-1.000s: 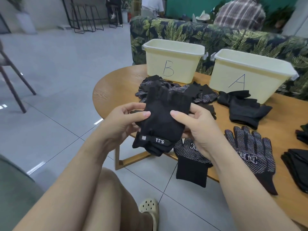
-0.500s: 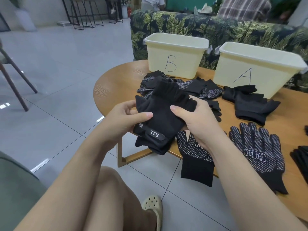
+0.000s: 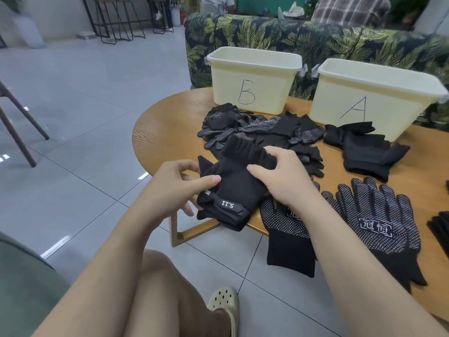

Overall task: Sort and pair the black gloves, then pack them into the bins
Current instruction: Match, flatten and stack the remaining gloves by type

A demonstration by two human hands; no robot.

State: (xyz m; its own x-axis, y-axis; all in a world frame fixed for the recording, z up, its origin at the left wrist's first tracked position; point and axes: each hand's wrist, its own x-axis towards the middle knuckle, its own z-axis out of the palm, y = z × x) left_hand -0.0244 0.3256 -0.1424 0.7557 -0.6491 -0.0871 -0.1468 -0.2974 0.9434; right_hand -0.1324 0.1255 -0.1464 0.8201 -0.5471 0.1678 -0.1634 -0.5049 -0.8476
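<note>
Lowered since a second ago: the plain black gloves (image 3: 237, 183), now tilted with the "5.11" cuff tab toward the left hand (image 3: 173, 188) and overhanging the worktop (image 3: 160, 132) edge. Left thumb and fingers (image 3: 211, 179) pinch the cuff end. Right hand (image 3: 281, 177) curls over the finger end, gripping it. Beyond the right fingers: a loose heap of dotted and plain gloves (image 3: 262, 132). Beyond that: bin B (image 3: 252, 81) and bin A (image 3: 379, 93), side by side. In front of bin A: a plain black pair (image 3: 366, 149). Under the right wrist: one dotted glove (image 3: 289, 242), cuff hanging off the edge. Just right of it: a dotted pair (image 3: 384, 224).
</note>
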